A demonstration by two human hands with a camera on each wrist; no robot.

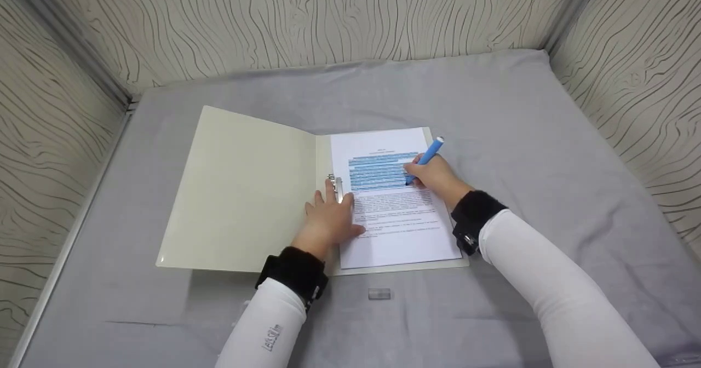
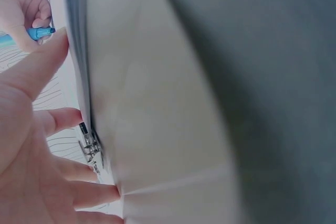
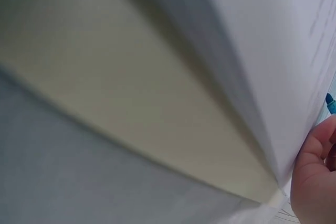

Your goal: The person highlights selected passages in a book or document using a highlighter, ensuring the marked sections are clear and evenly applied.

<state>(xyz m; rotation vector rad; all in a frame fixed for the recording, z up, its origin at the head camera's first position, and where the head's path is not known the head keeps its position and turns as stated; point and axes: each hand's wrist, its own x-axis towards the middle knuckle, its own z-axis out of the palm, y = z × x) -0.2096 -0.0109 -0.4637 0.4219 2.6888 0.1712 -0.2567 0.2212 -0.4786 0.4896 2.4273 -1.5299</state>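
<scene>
A pale cream binder [image 1: 246, 193] lies open with a stack of printed pages [image 1: 400, 247] in its right half. Blue highlighting [image 1: 378, 173] covers the upper block of text; the lines below it are plain black. My right hand [image 1: 438, 176] pinches a blue highlighter [image 1: 432, 151], its dark tip at the right part of the lowest blue lines. In the right wrist view the highlighter tip [image 3: 329, 100] shows just past the fingers. My left hand [image 1: 328, 217] rests with spread fingers across the binder's spine and the pages' left edge, beside the metal clip [image 2: 92, 148].
A small grey translucent block [image 1: 379, 294] lies on the grey cloth [image 1: 438, 324] in front of the binder. Wood-patterned panels [image 1: 328, 17] stand at the back and both sides of the table. A metal rail [image 1: 71, 236] runs along the left edge.
</scene>
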